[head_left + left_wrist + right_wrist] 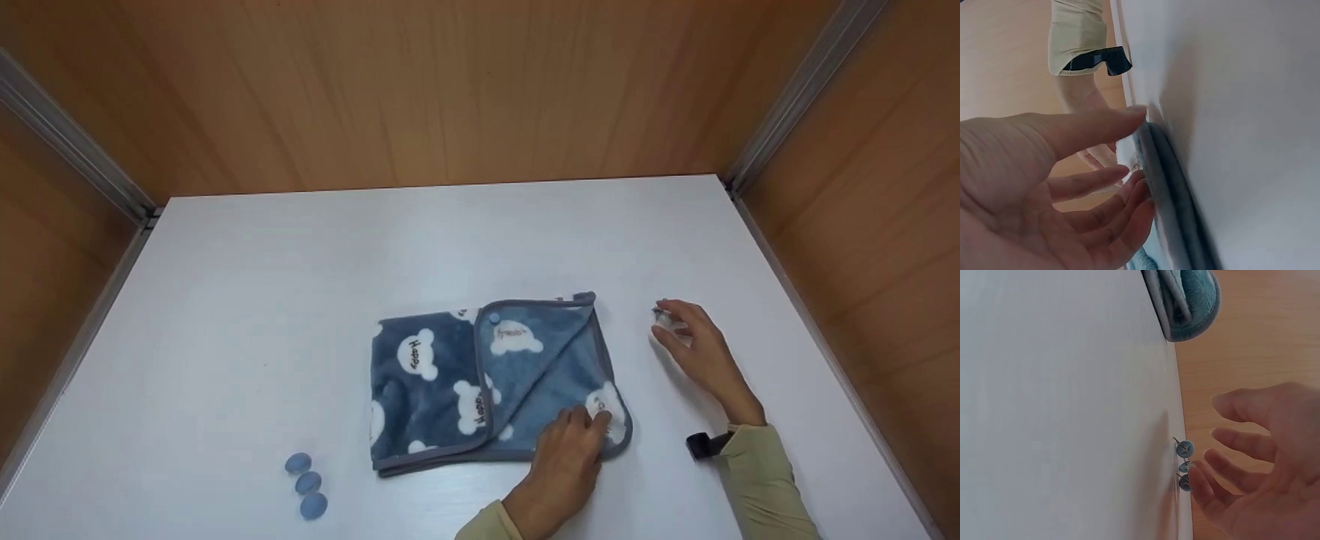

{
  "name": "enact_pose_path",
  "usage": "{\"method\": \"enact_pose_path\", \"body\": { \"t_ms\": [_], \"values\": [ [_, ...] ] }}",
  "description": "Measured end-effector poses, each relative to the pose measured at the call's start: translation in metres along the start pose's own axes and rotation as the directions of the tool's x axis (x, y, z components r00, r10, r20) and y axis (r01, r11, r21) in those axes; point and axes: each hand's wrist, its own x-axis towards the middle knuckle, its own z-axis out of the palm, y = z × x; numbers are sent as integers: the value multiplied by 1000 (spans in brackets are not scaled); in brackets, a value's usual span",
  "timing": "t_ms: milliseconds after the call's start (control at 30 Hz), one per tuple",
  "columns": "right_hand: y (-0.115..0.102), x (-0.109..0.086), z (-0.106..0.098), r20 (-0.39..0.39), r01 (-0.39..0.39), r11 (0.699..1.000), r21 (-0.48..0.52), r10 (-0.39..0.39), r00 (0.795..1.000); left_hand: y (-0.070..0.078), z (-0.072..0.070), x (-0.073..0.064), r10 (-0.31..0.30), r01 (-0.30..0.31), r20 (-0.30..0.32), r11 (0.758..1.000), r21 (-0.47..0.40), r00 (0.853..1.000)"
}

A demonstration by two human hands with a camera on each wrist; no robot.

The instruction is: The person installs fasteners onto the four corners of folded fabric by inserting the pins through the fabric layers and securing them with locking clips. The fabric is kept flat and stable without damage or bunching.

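Note:
A folded blue fleece blanket [427, 397] with white bear heads lies in the middle of the table, its right part turned back along a diagonal. My left hand [566, 457] rests on its lower right part; in the left wrist view the thumb and bent fingertips, well apart, meet the blanket edge [1159, 185]. One round blue button cap [495, 318] sits near the blanket's upper middle. To the right, my right hand [701, 349] reaches around three small blue-grey pin-backed discs [1185, 449] standing on the table, thumb and fingers spread, one fingertip right at them.
Three round light blue caps [307, 482] lie in a row at the front left of the white table [247, 300]. Wooden panels [450, 90] with metal corner rails [810, 90] stand at the back and both sides. A black strap [701, 446] is on the right wrist.

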Motion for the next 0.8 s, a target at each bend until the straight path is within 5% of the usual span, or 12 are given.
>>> {"method": "enact_pose_path", "body": {
  "t_ms": [300,800],
  "values": [
    [2,0,-2,147,-43,999,-7,43,988,1,0,0,-4,4,-6,1000,20,1000],
    [-3,-2,-2,137,-32,998,-53,39,990,-1,3,-1,63,-56,-42,988,146,997]
  ]
}}
